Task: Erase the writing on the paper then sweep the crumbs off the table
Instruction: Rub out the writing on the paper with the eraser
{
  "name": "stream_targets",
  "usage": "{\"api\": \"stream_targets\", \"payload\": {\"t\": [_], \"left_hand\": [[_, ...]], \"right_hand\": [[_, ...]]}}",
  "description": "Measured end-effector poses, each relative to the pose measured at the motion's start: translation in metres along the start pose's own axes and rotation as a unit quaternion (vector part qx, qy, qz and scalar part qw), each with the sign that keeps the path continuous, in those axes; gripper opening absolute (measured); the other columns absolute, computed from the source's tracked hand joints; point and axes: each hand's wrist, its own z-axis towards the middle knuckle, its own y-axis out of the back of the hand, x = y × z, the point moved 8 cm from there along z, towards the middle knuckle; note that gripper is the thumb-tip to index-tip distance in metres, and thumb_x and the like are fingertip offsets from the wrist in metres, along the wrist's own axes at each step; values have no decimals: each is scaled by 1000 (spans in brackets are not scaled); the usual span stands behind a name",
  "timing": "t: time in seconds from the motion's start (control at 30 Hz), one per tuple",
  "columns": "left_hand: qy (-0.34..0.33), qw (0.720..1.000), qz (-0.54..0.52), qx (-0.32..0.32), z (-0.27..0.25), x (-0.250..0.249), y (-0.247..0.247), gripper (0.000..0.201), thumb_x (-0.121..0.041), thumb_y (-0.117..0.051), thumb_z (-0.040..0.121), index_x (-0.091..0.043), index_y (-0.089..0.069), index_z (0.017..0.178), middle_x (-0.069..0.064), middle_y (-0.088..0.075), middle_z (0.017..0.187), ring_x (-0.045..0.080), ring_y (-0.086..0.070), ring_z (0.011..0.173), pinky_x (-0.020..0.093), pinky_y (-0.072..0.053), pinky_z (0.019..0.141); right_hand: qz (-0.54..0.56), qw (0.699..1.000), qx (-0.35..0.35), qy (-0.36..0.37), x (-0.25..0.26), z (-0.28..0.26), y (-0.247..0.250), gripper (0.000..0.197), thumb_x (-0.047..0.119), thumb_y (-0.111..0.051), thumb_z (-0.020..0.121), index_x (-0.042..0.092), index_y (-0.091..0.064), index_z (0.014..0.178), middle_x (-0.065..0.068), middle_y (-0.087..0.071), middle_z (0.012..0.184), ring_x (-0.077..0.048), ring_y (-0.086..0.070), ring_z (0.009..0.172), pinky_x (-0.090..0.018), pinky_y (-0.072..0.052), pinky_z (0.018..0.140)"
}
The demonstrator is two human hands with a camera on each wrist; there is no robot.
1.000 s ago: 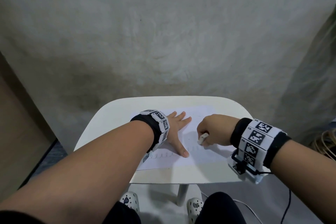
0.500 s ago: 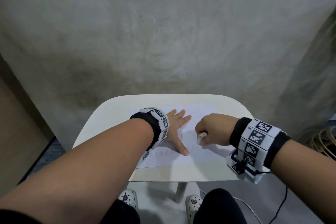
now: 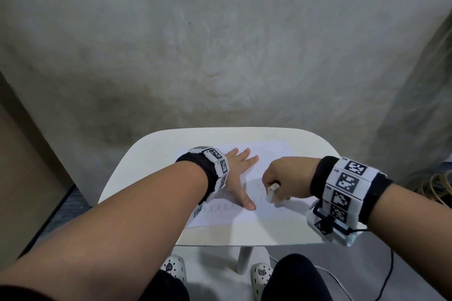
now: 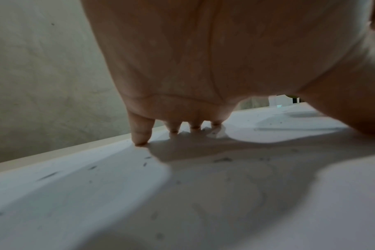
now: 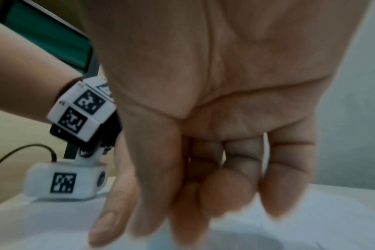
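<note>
Bare forearms; each wrist wears a black band [image 3: 320,176] ringed with white tag blocks [image 3: 347,182]. Dark trousers [image 3: 293,276], white clogs [image 3: 261,273].

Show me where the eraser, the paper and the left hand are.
eraser [image 3: 271,192], head view, on its white end showing below the fist.
paper [image 3: 271,154], head view, on its bare far part.
left hand [image 3: 236,173], head view, on the back of the hand.

Mottled grey wall [image 3: 220,44], small white table [image 3: 151,151], grey floor [image 3: 403,264]
</note>
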Motion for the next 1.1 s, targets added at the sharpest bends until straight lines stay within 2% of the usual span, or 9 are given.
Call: {"api": "stream_targets", "payload": {"t": [0.07, 0.17, 0.27, 0.37, 0.47, 0.63, 0.87, 1.03, 1.1], "left_hand": [[1, 1000, 5, -7, -1, -1, 0, 128, -74, -67, 68, -32, 21, 151, -8, 28, 159, 21, 22, 147, 54, 0, 117], [5, 1000, 8, -16, 1, -1, 1, 128, -75, -67, 67, -34, 19, 152, -7, 26, 159, 22, 21, 148, 54, -1, 117], [3, 1000, 5, -17, 3, 0, -1, 128, -76, -67, 66, -35, 19, 152, -8, 27, 159, 22, 21, 147, 54, -2, 117], [6, 1000, 7, -15, 2, 0, -1, 129, -76, -66, 67, -32, 21, 151, -8, 27, 159, 20, 21, 147, 54, -1, 117], [5, 1000, 8, -20, 2, -1, -1, 129, -76, -67, 67, -33, 21, 151, -8, 27, 159, 21, 21, 148, 54, -1, 117], [0, 1000, 0, -22, 6, 1, -1, 126, -77, -68, 64, -40, 15, 152, -6, 25, 160, 23, 20, 148, 56, -2, 116], [5, 1000, 0, -13, 3, 0, 0, 130, -75, -68, 67, -32, 21, 151, -8, 27, 159, 21, 21, 148, 53, -1, 117], [-10, 1000, 1, -18, -2, -2, -1, 123, -74, -67, 68, -38, 15, 152, -4, 23, 161, 26, 19, 148, 61, -5, 117], [-22, 1000, 10, -12, -8, 4, -4, 125, -76, -67, 67, -36, 16, 152, -4, 24, 160, 24, 20, 148, 62, -5, 116]], "right_hand": [[-17, 998, 56, -1, 2, -1, 3, 14, 24, -64, 84, 18, -59, 72, 8, -57, 62, -13, -50, 62, -24, -39, 60], [-45, 999, 11, 3, 12, 10, 18, 7, 25, -62, 87, 19, -66, 86, 5, -58, 70, -15, -53, 69, -26, -42, 67], [-25, 999, -40, 8, 13, 12, 16, 17, 19, -60, 84, 21, -54, 69, 3, -58, 74, -18, -52, 72, -27, -41, 69], [-11, 1000, 17, 6, 8, 2, 0, 20, 18, -62, 81, 19, -52, 64, 7, -56, 60, -13, -49, 60, -24, -39, 61], [-18, 998, 66, 5, 9, -1, 2, 10, 25, -64, 85, 16, -67, 85, 8, -58, 61, -11, -51, 60, -24, -41, 62], [10, 997, -78, 10, 16, 15, 23, 17, 25, -62, 85, 27, -60, 69, 7, -55, 67, -17, -52, 71, -27, -41, 64], [1, 1000, 15, 14, 15, -2, 1, 6, 19, -64, 81, 16, -68, 82, 6, -61, 69, -14, -52, 66, -25, -40, 62], [-31, 995, -91, -25, 14, 17, 29, 15, 25, -62, 86, 18, -70, 95, 2, -66, 84, -22, -62, 83, -25, -41, 63], [-49, 994, -97, -23, 14, 20, 26, 11, 21, -59, 86, 19, -63, 75, -2, -65, 84, -25, -60, 81, -24, -38, 58]]}}
